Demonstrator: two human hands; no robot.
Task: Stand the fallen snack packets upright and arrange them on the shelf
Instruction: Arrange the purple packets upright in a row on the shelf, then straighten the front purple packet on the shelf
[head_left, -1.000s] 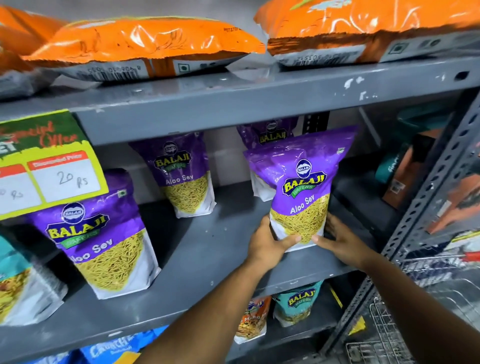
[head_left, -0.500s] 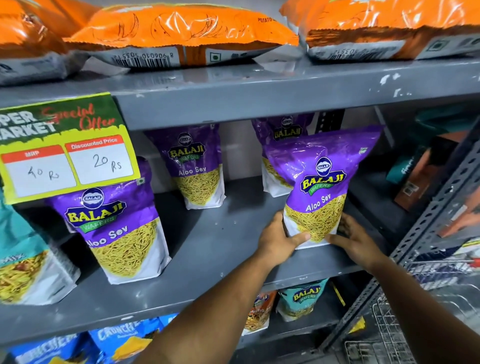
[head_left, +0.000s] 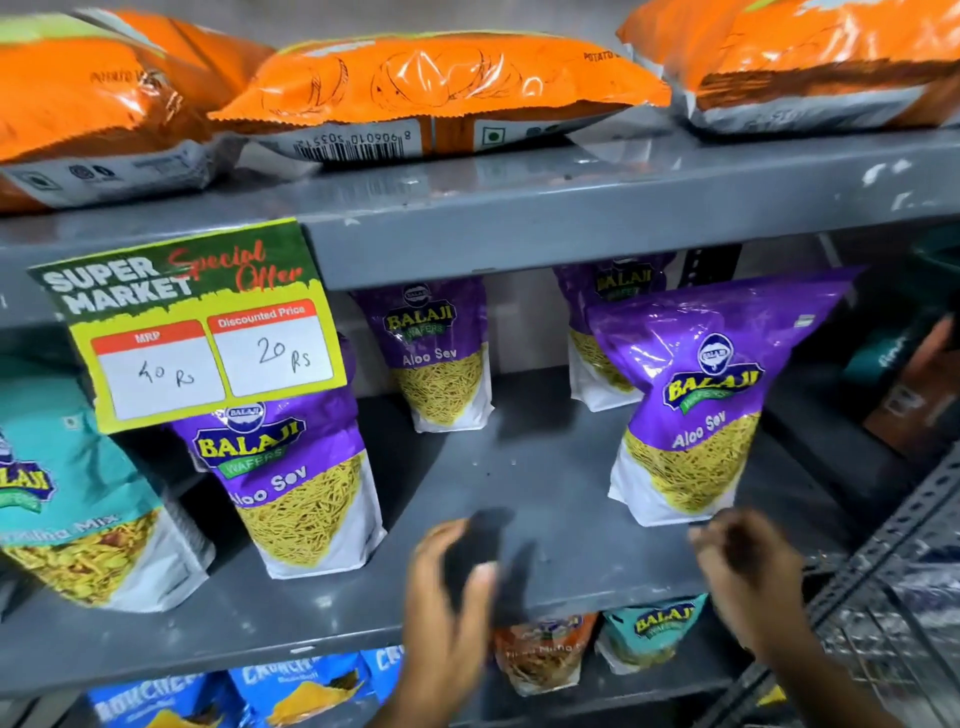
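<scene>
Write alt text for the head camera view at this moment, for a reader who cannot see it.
Both bare hands, left hand and right hand, hover empty at the front edge of a grey metal shelf, just below an upright purple Aloo Sev packet. Three more purple packets stand on the shelf; orange packets lie flat on the shelf above.
</scene>
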